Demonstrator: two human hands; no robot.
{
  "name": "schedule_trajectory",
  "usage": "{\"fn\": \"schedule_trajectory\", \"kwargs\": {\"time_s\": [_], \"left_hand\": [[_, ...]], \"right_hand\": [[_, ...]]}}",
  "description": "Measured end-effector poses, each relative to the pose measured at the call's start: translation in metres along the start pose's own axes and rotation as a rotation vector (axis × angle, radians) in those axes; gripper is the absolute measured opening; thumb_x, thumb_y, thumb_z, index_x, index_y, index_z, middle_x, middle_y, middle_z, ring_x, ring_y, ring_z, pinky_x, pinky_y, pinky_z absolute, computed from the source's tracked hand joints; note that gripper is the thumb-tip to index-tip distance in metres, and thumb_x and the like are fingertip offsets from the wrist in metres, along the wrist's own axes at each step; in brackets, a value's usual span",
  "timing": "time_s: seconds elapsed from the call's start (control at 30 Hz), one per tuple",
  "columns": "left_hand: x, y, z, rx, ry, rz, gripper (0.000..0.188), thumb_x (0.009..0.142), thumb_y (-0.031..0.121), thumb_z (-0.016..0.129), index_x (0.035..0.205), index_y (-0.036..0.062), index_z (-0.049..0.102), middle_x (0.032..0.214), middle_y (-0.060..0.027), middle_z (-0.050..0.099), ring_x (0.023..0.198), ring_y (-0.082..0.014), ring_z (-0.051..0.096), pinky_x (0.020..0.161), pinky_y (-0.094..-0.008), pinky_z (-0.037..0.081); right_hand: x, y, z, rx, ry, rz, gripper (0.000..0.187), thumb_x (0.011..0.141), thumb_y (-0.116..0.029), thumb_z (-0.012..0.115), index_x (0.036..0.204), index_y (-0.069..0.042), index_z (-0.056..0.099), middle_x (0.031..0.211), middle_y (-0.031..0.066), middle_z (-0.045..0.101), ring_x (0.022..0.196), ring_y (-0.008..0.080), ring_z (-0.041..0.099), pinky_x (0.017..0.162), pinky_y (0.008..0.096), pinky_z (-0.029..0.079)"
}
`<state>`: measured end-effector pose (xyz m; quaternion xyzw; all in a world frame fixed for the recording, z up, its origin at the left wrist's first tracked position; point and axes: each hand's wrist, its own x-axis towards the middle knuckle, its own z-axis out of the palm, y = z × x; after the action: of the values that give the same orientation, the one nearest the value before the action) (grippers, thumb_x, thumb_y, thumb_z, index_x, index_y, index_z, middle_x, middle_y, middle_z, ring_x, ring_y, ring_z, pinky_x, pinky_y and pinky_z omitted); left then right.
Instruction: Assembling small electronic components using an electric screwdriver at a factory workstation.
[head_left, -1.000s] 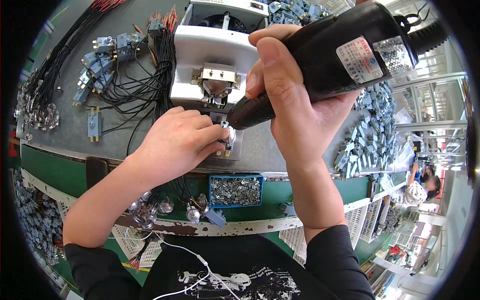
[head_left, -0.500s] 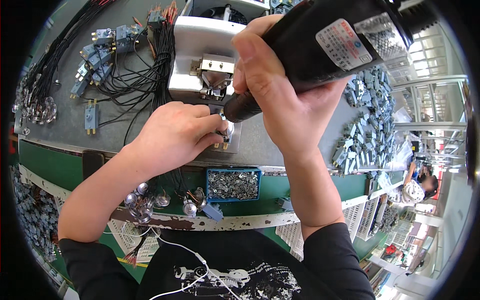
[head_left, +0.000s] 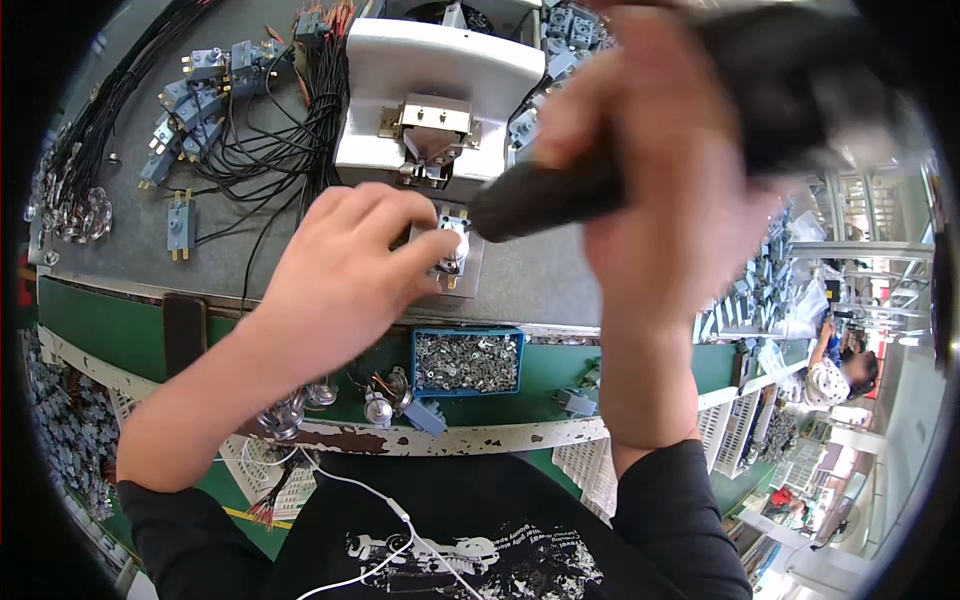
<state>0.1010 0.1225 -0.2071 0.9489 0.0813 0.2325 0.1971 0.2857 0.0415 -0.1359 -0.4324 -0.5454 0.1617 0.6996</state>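
A grey block-shaped switch with brass-coloured terminals and a shiny metal piece lies on a metal plate in front of the white machine. My left hand is over its left side, fingers curved and apart, with one fingertip at the metal piece. My right hand, smeared by motion, grips a black powered screwdriver. The tool's nose points left and stands just right of the switch; its rear end is blurred.
A white machine with a metal fixture stands behind. Wired grey switches and black cables lie left. A blue tray holds small metal parts. A phone-like dark object sits near the front edge. Another person is far right.
The screwdriver and my right hand have moved right, off the switch. My left fingers have loosened and spread from their pinch at the switch, uncovering more of it.
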Motion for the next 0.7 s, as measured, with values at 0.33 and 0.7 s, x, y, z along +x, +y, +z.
{"fn": "schedule_trajectory", "kwargs": {"time_s": [0.33,0.7], "left_hand": [[-0.022,0.055,0.038,0.118,-0.704,0.409,0.008,0.076,0.016,0.07,0.083,0.0125,0.068,0.083,0.0013,0.063,0.089,-0.0187,0.064,0.076,-0.0325,0.046],[-0.021,0.049,0.038,-0.217,-0.463,0.289,0.014,0.078,0.012,0.067,0.092,0.0088,0.066,0.085,-0.0062,0.063,0.082,-0.0229,0.065,0.071,-0.0376,0.051]], "right_hand": [[0.011,-0.02,0.0,-0.013,0.12,0.085,0.05,0.087,0.008,0.075,0.127,0.004,0.045,0.097,0.0125,0.07,0.076,0.0147,0.069,0.063,0.0284,0.058],[0.039,0.02,0.06,-0.016,0.248,-0.006,0.069,0.084,0.012,0.076,0.138,0.002,0.036,0.101,0.0136,0.07,0.083,0.0158,0.07,0.067,0.0282,0.059]]}}
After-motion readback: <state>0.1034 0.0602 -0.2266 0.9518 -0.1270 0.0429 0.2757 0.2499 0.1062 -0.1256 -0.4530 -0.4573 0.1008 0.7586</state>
